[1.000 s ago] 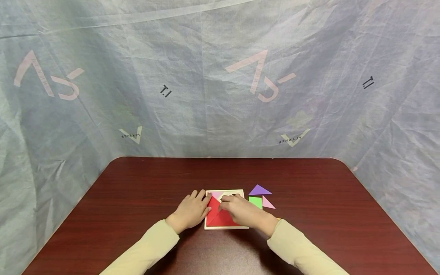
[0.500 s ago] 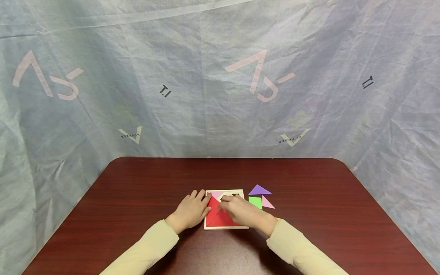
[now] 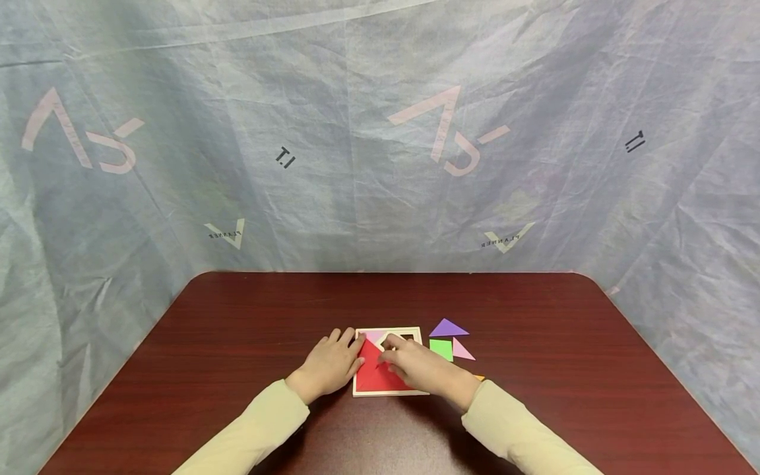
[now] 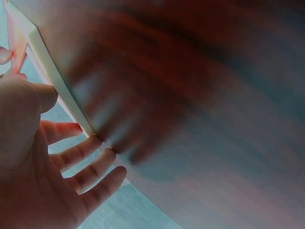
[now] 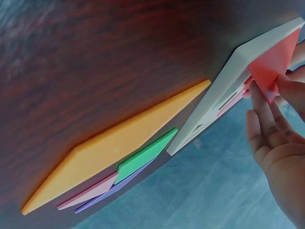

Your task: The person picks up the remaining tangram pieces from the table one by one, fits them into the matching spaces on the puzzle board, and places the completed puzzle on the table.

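A shallow square tangram tray with a pale wooden rim lies on the table. Large red triangles fill its left and front parts, and a pink piece sits at the back left. My left hand rests against the tray's left side, its fingers fairly straight along the pale edge in the left wrist view. Over the tray, my right hand pinches the corner of a red triangle between thumb and fingers. The hand hides part of the tray's right side.
Right of the tray lie a purple triangle, a green square and a pink triangle. An orange piece lies nearer, mostly behind my right wrist in the head view. A grey cloth hangs behind the table.
The right fingers have shifted slightly over the tray, and the red triangle's edge has moved a little with them. More of the tray's back right shows. The left hand stays put.
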### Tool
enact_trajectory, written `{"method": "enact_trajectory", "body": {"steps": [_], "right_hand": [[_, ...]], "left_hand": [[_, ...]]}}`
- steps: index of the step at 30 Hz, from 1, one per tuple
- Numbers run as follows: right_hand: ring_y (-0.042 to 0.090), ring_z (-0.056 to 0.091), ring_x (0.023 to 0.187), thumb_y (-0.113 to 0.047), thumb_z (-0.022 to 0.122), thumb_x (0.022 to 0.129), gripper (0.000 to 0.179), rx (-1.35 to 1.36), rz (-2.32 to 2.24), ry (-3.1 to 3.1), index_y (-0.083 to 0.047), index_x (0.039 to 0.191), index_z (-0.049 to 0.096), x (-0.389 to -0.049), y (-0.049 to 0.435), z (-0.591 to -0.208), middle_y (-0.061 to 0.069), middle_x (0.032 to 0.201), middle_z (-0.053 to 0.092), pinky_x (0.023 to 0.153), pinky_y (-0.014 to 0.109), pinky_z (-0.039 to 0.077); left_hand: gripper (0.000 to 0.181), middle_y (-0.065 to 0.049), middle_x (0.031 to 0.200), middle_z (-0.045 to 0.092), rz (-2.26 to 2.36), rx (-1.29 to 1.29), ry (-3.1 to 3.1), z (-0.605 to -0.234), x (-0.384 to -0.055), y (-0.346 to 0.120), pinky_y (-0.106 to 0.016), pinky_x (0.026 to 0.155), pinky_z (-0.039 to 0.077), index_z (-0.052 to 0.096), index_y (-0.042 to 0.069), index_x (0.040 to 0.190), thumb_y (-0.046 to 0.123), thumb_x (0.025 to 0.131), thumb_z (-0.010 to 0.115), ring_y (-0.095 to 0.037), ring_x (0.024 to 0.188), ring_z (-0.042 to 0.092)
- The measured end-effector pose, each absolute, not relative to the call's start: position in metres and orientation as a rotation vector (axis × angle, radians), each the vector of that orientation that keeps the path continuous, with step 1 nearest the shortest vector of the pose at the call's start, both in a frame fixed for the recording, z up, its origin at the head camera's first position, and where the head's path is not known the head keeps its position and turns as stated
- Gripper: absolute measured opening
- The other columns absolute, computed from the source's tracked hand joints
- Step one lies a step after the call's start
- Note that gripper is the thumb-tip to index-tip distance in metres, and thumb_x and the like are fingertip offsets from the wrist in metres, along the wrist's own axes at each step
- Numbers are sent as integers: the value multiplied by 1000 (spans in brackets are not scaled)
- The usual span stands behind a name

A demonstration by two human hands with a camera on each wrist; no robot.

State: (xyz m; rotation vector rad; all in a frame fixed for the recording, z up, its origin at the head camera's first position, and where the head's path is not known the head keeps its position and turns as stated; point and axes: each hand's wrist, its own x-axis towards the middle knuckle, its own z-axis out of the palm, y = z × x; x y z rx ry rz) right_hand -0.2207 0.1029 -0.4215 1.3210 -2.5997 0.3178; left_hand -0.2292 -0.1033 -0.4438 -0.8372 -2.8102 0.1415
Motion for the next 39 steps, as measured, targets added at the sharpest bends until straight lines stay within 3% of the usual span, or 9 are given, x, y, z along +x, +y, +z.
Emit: {"method": "enact_trajectory", "body": {"steps": [7,14,17,24,39], "right_hand": [[14,60,83,-11,65,82,13,1299,184,-2598,-14,94,66,-220,104,-424,0,96,60,75,30,47],[19,59,96,-10,64,83,15,1327,205,-2641,-11,98,64,-219,106,-428,2,98,62,97,42,41],[19,58,96,-9,63,83,14,1340,236,-2646,-10,98,64,-217,107,-428,3,100,62,96,39,42],[18,55,93,-7,65,81,15,1359,262,-2633,-8,96,65,-213,109,-430,5,103,60,83,27,47],[17,57,98,-6,64,81,14,1376,293,-2680,-11,94,65,-212,111,-429,5,110,59,86,28,46]], "left_hand": [[44,-10,117,50,143,-833,-2795,-444,-229,-103,-39,80,46,53,9,126,37,92,48,-28,100,49],[45,-11,118,50,137,-834,-2792,-444,-229,-103,-39,80,46,53,9,127,37,92,48,-28,100,49],[45,-10,118,50,145,-834,-2791,-444,-230,-103,-39,80,46,53,9,127,38,92,48,-28,100,49],[45,-11,118,50,153,-835,-2792,-444,-230,-103,-39,80,46,53,9,127,37,93,48,-28,99,49],[45,-11,119,50,164,-843,-2797,-444,-229,-104,-39,81,46,52,9,128,37,93,47,-28,101,49]]}}
